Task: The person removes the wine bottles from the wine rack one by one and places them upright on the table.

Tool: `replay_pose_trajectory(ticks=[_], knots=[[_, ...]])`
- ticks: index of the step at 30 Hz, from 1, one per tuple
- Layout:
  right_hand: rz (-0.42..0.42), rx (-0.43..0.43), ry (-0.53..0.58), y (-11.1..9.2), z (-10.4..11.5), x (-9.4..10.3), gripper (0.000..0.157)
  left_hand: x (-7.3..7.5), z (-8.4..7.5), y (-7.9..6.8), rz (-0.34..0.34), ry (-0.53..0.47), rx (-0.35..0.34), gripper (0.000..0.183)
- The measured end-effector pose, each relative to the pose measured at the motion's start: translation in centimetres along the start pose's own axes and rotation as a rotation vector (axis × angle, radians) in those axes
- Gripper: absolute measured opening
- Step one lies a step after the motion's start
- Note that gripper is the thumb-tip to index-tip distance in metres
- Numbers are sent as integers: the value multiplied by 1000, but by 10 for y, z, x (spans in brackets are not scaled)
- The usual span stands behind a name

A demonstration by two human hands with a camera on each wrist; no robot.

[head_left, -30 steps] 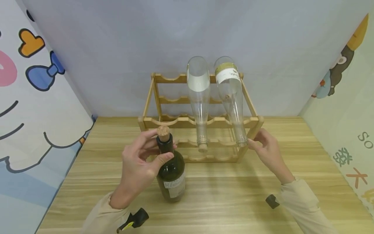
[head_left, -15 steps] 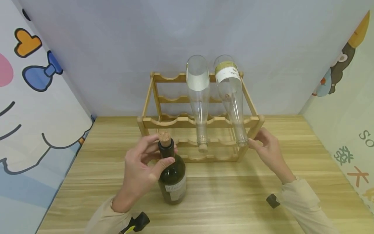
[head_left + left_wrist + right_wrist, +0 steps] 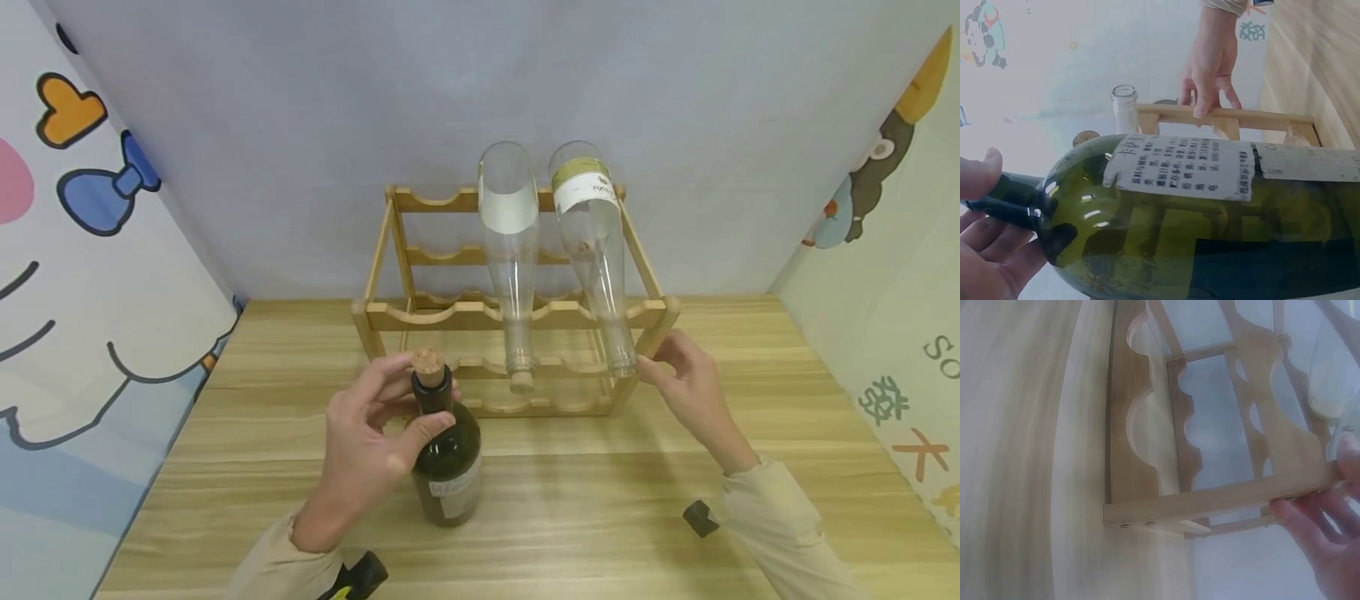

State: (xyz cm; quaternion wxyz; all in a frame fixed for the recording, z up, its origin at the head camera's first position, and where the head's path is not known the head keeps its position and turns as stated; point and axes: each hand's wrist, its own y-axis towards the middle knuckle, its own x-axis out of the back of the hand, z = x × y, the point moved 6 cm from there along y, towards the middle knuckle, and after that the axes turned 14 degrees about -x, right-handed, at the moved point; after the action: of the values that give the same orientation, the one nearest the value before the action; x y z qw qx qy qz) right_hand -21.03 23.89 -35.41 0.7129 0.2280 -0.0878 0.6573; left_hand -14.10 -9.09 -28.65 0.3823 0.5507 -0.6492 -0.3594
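Observation:
By its neck, between thumb and fingers, my left hand (image 3: 367, 454) holds a dark green wine bottle (image 3: 453, 475) upright in front of the wooden wine rack (image 3: 438, 317). A cork (image 3: 428, 367) sticks out of its mouth. In the left wrist view the bottle's pale printed label (image 3: 1179, 169) faces the camera. My right hand (image 3: 686, 392) grips the rack's front right post (image 3: 1222, 497), thumb on one side and fingers on the other. Two clear bottles lie on the rack's top tier, necks forward: a corked one (image 3: 510, 225) and one with a white-and-gold label (image 3: 592, 233).
On the table (image 3: 570, 533), a black piece with a yellow patch (image 3: 363, 575) lies partly behind my left sleeve. A small black piece (image 3: 700, 518) lies beside my right sleeve. A pale wall (image 3: 337, 100) stands behind the rack, with printed panels left and right.
My left hand and the green bottle have shifted slightly right and toward me. The right hand stays on the rack post, and the rack and clear bottles have not moved.

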Motion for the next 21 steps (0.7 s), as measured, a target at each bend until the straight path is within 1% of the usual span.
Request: replay_pose_trajectory(ticks=[3,5,8,10,12,14,18,21], knots=[[-5,2,-3,0,1,1,23,-1,0,-1,5,-16,-18,45],[-11,2,-9,2,-5,1,23,-1,0,-2,10,-18,-22,45],[-11,-7,2,7,-19,1,25,-1,1,-4,23,-12,-8,45],[-5,-18,9,9,-28,0,26,0,1,-5,35,-4,5,46],[6,-34,8,10,-30,-1,27,1,1,-6,52,1,24,47],[18,-53,-5,10,-31,0,28,2,2,-6,70,1,40,49],[41,-102,-65,8,-28,2,31,5,5,-9,112,-6,101,49],[59,-128,-110,5,-24,3,33,11,6,-11,123,-21,135,46]])
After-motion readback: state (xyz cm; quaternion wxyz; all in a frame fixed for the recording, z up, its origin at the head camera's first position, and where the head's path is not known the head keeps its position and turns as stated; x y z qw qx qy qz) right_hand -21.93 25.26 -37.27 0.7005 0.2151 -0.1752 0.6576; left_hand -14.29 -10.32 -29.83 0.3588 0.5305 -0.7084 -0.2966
